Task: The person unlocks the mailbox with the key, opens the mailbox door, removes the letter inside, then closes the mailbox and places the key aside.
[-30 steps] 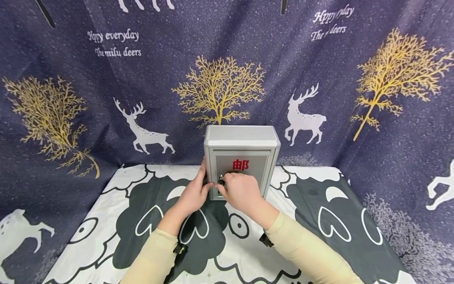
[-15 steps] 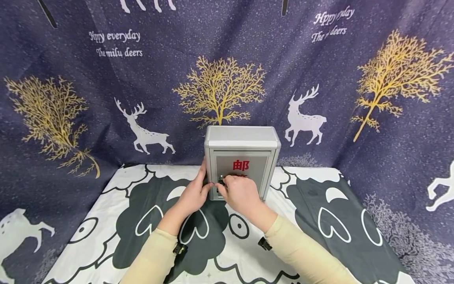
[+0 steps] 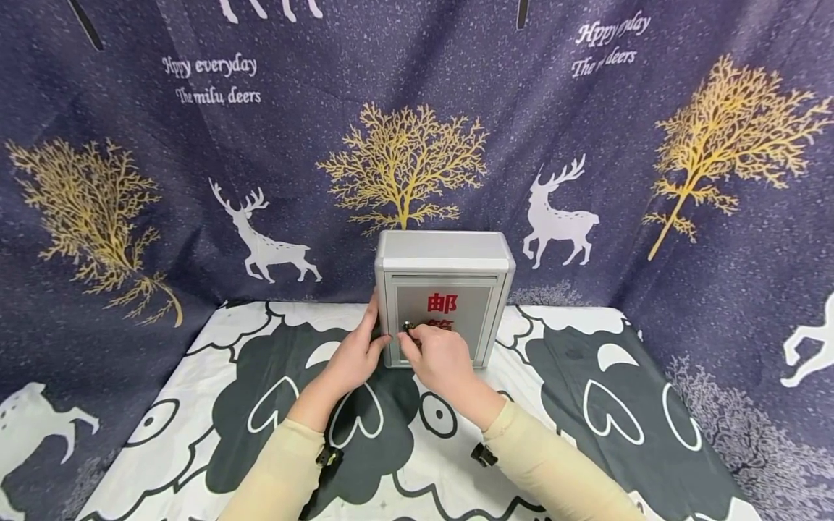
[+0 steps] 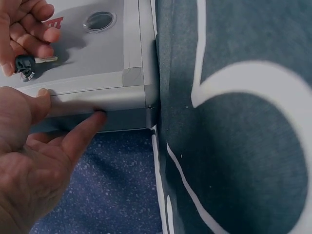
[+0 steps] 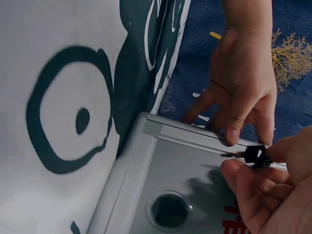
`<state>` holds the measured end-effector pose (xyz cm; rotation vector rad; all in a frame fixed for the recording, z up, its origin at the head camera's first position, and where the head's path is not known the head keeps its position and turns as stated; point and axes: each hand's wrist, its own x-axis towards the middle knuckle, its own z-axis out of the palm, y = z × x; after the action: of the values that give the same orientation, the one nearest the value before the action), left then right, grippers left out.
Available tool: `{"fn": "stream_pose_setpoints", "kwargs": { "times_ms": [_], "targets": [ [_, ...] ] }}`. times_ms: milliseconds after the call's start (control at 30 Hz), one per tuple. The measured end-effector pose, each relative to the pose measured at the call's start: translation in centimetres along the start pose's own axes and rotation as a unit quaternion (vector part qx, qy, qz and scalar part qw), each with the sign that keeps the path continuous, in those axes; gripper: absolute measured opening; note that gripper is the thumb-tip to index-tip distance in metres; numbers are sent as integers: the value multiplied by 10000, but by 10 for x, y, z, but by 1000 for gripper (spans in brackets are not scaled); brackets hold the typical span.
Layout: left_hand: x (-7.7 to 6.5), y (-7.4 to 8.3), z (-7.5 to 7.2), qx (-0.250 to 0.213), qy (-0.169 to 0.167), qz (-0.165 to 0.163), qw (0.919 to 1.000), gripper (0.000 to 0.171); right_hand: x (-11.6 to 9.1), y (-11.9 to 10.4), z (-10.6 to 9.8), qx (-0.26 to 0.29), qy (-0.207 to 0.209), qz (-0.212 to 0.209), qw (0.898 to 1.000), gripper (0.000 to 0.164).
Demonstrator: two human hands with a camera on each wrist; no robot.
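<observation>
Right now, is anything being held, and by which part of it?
The left hand holds the silver box by its side edge. The right hand touches the black key head; whether it pinches that can't be told.

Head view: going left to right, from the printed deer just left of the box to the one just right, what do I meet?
Left deer, left hand, key, right hand, right deer.

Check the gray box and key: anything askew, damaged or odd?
Nothing stands out. The gray box stands upright with no visible damage; the left hand touches its side, and the right hand holds a black-headed key.
</observation>
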<state>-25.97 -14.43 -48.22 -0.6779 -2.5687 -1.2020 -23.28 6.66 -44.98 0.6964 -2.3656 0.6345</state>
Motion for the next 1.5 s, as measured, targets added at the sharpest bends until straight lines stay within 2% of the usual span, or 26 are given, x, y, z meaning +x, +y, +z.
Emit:
{"fn": "stream_pose_setpoints", "kwargs": {
  "times_ms": [167,333,633,767,1100,1300,1500],
  "targets": [
    [0,0,-1,-36,-75,-68,9999,94,-1,-1,1,624,-280,596,9959,20],
    [0,-1,-1,-51,-126,-125,9998,95,-3,2,3,1130,-372,919,9886,20],
    [0,-3,-5,-443,-310,-321,9980,94,-4,6,4,1449,-333,928,9845,19],
    [0,-5,-5,-568,-332,-277,9974,93,-6,8,4,1533,-394,948,9828,18],
    [1,-4,-3,-440,-273,-172,9985,91,-17,6,-10,1998,-665,1087,9715,13],
    [0,-3,-4,-404,-321,-263,9983,90,-24,9,-15,2352,-808,982,9636,13],
    [-1,-4,-4,-286,-241,-144,9992,90,-30,10,-22,2625,-943,990,9552,13]
  ]
}}
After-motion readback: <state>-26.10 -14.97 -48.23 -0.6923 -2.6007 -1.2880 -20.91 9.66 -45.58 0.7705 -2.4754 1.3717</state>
